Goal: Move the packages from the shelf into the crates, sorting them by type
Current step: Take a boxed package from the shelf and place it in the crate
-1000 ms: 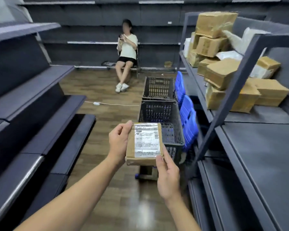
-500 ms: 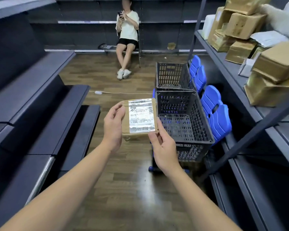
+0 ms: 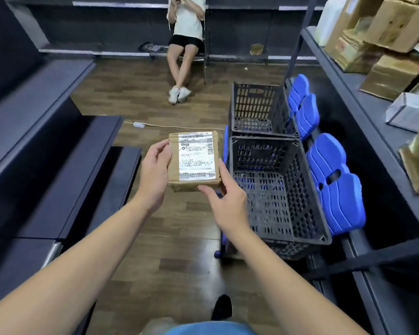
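Note:
A small brown cardboard package (image 3: 194, 160) with a white shipping label faces up between my hands, held just left of the near black crate (image 3: 276, 189). My left hand (image 3: 154, 172) grips its left side with the thumb on top. My right hand (image 3: 224, 197) holds its near right corner, fingers curled under it. The near crate looks empty, and so does the far black crate (image 3: 257, 107) behind it. More brown boxes (image 3: 394, 71) and a silver-grey parcel (image 3: 409, 112) are piled on the grey shelf (image 3: 363, 97) at the upper right.
Blue folded crates (image 3: 334, 182) lean between the black crates and the shelf frame. Dark stepped shelving (image 3: 46, 131) runs along the left. A person sits on a chair (image 3: 186, 44) at the far end of the aisle. A white cable (image 3: 160, 125) lies across the wooden floor.
The view has tilted down and come closer to the crates. Both hands still hold the package, which now sits beside the near crate's left rim.

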{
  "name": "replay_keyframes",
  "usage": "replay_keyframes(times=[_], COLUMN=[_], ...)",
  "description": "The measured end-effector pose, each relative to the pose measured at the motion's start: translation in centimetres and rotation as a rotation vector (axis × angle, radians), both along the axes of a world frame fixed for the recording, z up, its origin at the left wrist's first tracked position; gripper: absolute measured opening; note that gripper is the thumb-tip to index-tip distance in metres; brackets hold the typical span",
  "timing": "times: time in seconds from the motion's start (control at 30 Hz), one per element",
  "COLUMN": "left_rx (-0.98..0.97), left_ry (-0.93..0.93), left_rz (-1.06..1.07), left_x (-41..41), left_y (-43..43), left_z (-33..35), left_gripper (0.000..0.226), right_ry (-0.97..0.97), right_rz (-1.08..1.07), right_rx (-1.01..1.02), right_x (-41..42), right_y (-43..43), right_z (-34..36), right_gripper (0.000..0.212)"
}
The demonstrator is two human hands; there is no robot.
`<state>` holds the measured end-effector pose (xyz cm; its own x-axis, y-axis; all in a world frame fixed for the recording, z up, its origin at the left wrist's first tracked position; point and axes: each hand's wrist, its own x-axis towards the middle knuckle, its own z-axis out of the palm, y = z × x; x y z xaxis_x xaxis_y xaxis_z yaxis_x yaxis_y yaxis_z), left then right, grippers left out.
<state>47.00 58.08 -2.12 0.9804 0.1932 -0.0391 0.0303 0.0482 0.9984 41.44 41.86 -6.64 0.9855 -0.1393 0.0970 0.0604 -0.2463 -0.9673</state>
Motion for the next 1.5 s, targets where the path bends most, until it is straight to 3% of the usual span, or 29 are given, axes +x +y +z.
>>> replay_keyframes(times=[0.27, 0.37, 0.8, 1.27, 1.37, 1.5], left_rx=[0.145, 0.166, 0.199, 0.297, 0.319, 0.365], left_ry=[0.035, -0.006, -0.140, -0.070, -0.013, 0.001], left_rz=[-0.257, -0.264, -0.663, -1.244, -1.421, -1.497], left_x=[9.4, 12.4, 29.3, 33.3, 34.3, 35.0], left_y=[0.3, 0.3, -0.7, -16.2, -19.2, -22.2], left_z=[-0.2, -1.1, -4.3, -6.7, -7.4, -8.2], left_gripper=[0.024, 0.026, 0.032, 0.034, 0.043, 0.049], right_ry=[0.043, 0.028, 0.078, 0.153, 0.132, 0.134], right_rz=[-0.124, -0.154, -0.644, -1.188, -1.217, -1.175], right_rx=[0.009, 0.027, 0.096, 0.138, 0.195, 0.243], right_x=[8.9, 10.8, 20.6, 21.7, 22.2, 21.9], right_y=[-0.7, -0.3, 5.5, -2.9, -4.7, -6.3], right_z=[-1.5, -1.7, -2.5, -7.6, -8.6, -9.6], right_gripper=[0.084, 0.081, 0.077, 0.086, 0.086, 0.103])
